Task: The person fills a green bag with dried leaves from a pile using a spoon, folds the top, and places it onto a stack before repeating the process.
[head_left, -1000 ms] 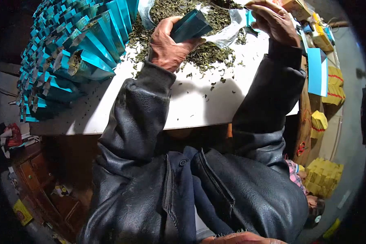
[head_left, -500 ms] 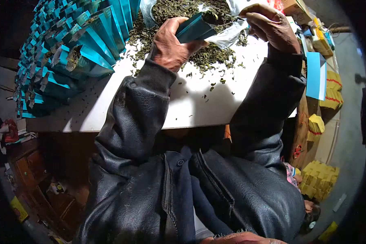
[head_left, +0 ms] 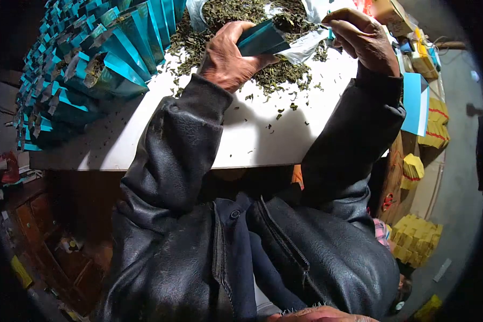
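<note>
My left hand [head_left: 228, 59] is wrapped round a teal paper packet [head_left: 262, 38], which is tilted with its upper end toward the right. Dark dried leaves show around that end. To the right of the packet and apart from it, my right hand [head_left: 362, 40] is raised with fingers curled and tips pinched together; whatever they hold, if anything, I cannot make out. Beyond both hands lies a heap of dried leaves [head_left: 228, 13], partly on clear plastic [head_left: 306, 47]. Loose leaves are scattered on the white table [head_left: 273, 145] below the packet.
Many filled teal packets [head_left: 126, 51] stand packed together on the table's left. At the right edge are a light blue card [head_left: 412, 102], a cardboard box [head_left: 389, 13] and yellow bundles [head_left: 434, 123]. More yellow bundles [head_left: 416, 239] are stacked lower right, near a partly visible person [head_left: 382, 231].
My right hand has moved slightly right and down, away from the packet's upper end. The packet has shifted a little in my left hand, which keeps its grip.
</note>
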`<state>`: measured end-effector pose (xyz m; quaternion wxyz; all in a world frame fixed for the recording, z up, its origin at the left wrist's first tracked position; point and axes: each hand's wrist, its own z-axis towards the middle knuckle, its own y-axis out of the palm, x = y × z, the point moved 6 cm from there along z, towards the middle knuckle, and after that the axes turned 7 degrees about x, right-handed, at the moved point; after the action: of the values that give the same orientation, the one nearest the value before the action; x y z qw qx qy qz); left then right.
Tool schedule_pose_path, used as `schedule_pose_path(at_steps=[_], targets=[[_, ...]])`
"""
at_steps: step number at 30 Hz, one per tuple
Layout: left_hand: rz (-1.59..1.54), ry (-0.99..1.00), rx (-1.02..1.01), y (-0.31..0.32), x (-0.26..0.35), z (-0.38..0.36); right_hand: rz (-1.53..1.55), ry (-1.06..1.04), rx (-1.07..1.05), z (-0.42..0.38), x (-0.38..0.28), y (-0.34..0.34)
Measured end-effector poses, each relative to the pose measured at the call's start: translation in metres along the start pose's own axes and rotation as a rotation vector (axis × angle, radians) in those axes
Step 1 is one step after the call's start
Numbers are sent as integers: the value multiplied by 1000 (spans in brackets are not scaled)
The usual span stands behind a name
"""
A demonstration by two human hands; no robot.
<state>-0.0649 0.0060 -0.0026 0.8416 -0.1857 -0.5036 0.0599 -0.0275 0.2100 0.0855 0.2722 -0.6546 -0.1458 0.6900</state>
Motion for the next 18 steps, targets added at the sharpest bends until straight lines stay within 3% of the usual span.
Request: schedule_pose_path(at_steps=[18], targets=[[-6,19,-5,3,-2,-2,-106,-43,-81,-4,-9,0]])
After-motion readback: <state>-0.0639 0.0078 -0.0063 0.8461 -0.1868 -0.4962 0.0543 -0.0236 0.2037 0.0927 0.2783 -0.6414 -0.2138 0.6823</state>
